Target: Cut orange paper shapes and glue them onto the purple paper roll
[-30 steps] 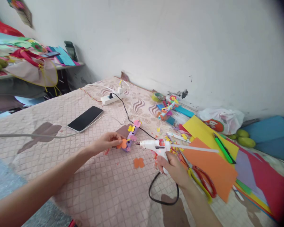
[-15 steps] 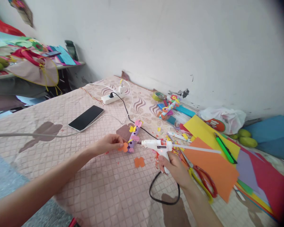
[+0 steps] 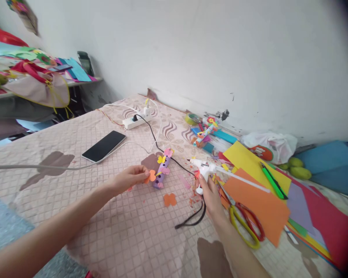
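Between the pinched fingers of my left hand [image 3: 133,178] is a small orange paper butterfly [image 3: 152,175]. Just to its right lies a purple dotted paper roll [image 3: 160,177] bearing pink and yellow butterflies. My right hand [image 3: 210,195] is closed around a white glue gun [image 3: 204,170], whose nozzle points left, away from the roll. A long glue stick sticks out of the gun's back. Another orange paper piece [image 3: 169,199] lies flat on the cloth below the roll.
A phone [image 3: 104,146] and a power strip [image 3: 137,120] with cables lie at the left and back. Scissors [image 3: 245,226], coloured paper sheets [image 3: 258,204], a green cutter [image 3: 274,180] and paper scraps spread over the right. A decorated stick [image 3: 204,135] lies near the wall.
My right hand has drawn the glue gun up and right, so its nozzle has left the roll. The gun's black cord has shifted. The orange butterfly remains in my left hand.
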Action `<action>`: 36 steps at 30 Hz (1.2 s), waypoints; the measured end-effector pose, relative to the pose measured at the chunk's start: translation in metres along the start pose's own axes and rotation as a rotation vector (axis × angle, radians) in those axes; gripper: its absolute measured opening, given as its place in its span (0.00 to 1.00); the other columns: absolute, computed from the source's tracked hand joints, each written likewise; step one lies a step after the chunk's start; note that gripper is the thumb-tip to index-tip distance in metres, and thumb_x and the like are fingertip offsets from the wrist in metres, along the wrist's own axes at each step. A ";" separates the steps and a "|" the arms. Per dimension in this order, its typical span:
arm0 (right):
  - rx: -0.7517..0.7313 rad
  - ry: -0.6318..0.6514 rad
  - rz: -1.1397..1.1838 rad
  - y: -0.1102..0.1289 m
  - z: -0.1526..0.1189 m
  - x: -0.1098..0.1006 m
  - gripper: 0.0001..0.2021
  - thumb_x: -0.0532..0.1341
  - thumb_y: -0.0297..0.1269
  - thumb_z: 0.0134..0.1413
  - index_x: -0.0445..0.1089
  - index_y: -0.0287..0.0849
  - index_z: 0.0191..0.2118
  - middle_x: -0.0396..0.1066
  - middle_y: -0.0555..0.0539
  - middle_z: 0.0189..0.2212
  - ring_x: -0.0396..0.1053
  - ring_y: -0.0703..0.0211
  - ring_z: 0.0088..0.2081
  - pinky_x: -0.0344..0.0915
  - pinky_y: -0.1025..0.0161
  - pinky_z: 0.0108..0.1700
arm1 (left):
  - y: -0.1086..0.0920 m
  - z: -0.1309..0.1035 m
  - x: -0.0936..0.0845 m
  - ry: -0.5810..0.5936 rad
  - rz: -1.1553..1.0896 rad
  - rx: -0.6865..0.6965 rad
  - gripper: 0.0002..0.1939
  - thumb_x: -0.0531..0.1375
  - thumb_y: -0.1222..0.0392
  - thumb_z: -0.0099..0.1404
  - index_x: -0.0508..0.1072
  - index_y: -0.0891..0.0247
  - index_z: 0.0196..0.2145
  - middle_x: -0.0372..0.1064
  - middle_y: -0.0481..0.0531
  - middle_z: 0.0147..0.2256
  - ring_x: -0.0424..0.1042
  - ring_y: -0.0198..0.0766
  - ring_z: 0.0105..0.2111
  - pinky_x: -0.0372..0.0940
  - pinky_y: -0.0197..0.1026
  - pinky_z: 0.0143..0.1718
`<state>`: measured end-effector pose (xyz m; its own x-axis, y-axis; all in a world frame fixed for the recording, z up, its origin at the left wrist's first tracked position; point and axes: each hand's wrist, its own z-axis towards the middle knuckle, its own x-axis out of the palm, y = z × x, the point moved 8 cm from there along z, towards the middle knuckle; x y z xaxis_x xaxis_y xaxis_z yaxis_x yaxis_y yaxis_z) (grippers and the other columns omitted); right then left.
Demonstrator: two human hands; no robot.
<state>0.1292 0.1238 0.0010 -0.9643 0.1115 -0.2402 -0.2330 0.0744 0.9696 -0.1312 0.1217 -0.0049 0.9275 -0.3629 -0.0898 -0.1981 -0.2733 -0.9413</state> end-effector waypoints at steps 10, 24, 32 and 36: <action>-0.397 -0.082 -0.695 0.015 0.042 0.000 0.17 0.50 0.47 0.55 0.65 0.38 0.39 0.70 0.40 0.33 0.66 0.49 0.35 0.61 0.56 0.37 | -0.001 0.004 0.003 0.030 -0.023 0.055 0.16 0.54 0.45 0.57 0.63 0.63 0.26 0.69 0.52 0.31 0.67 0.41 0.39 0.57 0.36 0.30; -0.419 -0.036 -0.599 0.013 0.033 -0.012 0.18 0.54 0.40 0.54 0.62 0.38 0.48 0.68 0.39 0.39 0.67 0.52 0.38 0.63 0.55 0.41 | 0.002 0.011 0.006 0.042 -0.105 0.083 0.12 0.58 0.52 0.55 0.65 0.64 0.24 0.70 0.51 0.30 0.69 0.38 0.35 0.60 0.39 0.37; -0.449 -0.032 -0.644 0.007 0.035 -0.008 0.19 0.54 0.41 0.53 0.61 0.37 0.49 0.67 0.38 0.40 0.66 0.51 0.39 0.63 0.55 0.40 | -0.004 0.009 0.016 0.051 -0.091 0.082 0.11 0.60 0.55 0.53 0.65 0.66 0.24 0.68 0.59 0.45 0.68 0.44 0.44 0.61 0.42 0.40; -0.480 -0.046 -0.718 0.003 0.036 -0.007 0.17 0.53 0.42 0.53 0.62 0.38 0.46 0.67 0.39 0.38 0.64 0.50 0.38 0.62 0.53 0.40 | 0.000 0.011 0.019 0.038 -0.095 0.051 0.12 0.60 0.54 0.52 0.65 0.66 0.25 0.67 0.60 0.46 0.70 0.43 0.41 0.61 0.40 0.36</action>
<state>0.1395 0.1587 0.0042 -0.5599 0.2383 -0.7935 -0.8216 -0.2837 0.4945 -0.1104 0.1246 -0.0104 0.9284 -0.3713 0.0124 -0.0923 -0.2628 -0.9604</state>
